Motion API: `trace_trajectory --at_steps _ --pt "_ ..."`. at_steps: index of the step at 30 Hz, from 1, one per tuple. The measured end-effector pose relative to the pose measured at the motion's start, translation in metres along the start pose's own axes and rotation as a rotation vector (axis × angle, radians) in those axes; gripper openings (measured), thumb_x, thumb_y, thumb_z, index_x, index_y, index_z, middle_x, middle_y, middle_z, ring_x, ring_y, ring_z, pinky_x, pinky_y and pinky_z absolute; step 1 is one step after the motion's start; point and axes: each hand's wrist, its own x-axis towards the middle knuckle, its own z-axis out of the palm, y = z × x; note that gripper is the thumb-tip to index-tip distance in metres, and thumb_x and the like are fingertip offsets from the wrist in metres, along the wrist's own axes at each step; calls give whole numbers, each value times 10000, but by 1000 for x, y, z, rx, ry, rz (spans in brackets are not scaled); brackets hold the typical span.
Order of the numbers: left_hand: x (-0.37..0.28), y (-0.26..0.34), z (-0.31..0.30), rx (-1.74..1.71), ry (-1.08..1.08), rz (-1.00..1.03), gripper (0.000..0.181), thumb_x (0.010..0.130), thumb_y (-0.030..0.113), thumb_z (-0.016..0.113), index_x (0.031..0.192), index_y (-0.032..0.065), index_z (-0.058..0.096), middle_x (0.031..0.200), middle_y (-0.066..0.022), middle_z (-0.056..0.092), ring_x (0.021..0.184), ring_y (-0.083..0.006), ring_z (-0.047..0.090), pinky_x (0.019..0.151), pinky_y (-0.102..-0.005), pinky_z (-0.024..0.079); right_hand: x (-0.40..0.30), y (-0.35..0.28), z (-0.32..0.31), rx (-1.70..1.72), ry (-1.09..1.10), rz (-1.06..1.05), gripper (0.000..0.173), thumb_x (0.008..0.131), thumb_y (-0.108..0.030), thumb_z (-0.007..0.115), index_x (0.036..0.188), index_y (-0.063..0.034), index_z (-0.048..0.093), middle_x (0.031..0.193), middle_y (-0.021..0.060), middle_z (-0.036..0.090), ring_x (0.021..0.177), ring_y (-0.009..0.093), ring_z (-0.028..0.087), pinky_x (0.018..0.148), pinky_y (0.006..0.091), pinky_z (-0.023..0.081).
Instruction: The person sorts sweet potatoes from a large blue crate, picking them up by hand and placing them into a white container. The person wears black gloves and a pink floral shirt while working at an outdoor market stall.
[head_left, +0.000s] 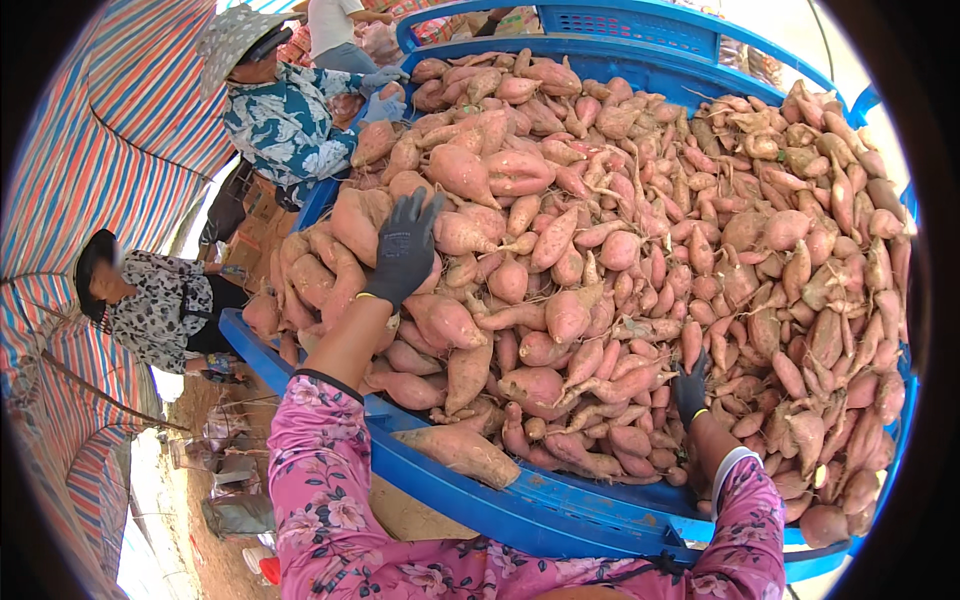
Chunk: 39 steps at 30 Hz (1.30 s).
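Observation:
A heap of pink-skinned sweet potatoes (551, 240) with rootlets and soil on them fills a blue plastic bin (517, 495) in front of me. My left hand (406, 251), in a dark grey work glove, lies palm down on large sweet potatoes at the left of the heap, its fingers slightly apart. Lower right, my right hand (691, 390) wears a matching glove and reaches in among smaller roots. A small sweet potato (691, 345) stands between its thumb and fingers; the other fingertips are partly hidden. One long sweet potato (461, 454) rests on the bin's near rim.
Across the left corner, a person in a patterned hat (289, 124) holds a sweet potato in blue gloves. Another person (169, 300) stands farther left. Cardboard boxes (259, 225) are stacked beyond the bin, beside a striped tarpaulin (142, 112). Bags (236, 514) lie on the ground.

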Motion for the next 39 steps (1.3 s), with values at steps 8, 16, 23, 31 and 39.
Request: trace_trajectory --at_steps 8,16,23,31,39 --pt "-53 33 -30 183 -27 64 669 896 345 652 1512 177 453 1559 -214 376 1378 -437 398 1134 -606 285 -7 -6 4 31 -48 48 832 942 -163 611 1615 -103 125 1552 341 334 1401 496 396 1126 462 368" --pt "-15 54 -29 202 -208 372 721 864 410 677 1520 208 454 1576 -148 386 1425 -373 379 1156 -624 239 9 -2 8 32 -9 -75 786 959 -183 609 1604 -99 169 1569 288 341 1407 463 399 1140 459 357" --pt "59 49 4 442 -330 258 676 864 420 707 1489 265 498 1581 -101 396 1427 -431 361 1156 -668 229 7 5 10 -11 12 -19 769 964 -226 607 1593 -77 191 1548 295 363 1400 460 409 1134 455 362" --pt "140 -49 -4 284 -330 237 785 790 324 782 1508 293 467 1564 -107 432 1424 -367 402 1129 -570 362 16 4 13 -71 -34 34 813 983 -301 588 1625 -136 117 1565 327 328 1415 493 385 1132 486 362" --pt "134 -122 28 -464 -345 17 844 807 416 804 1487 65 447 1432 -161 555 1324 -316 531 1102 -408 432 20 -25 12 -9 -133 95 795 975 -280 600 1617 -149 149 1533 333 380 1376 505 432 1101 498 393"
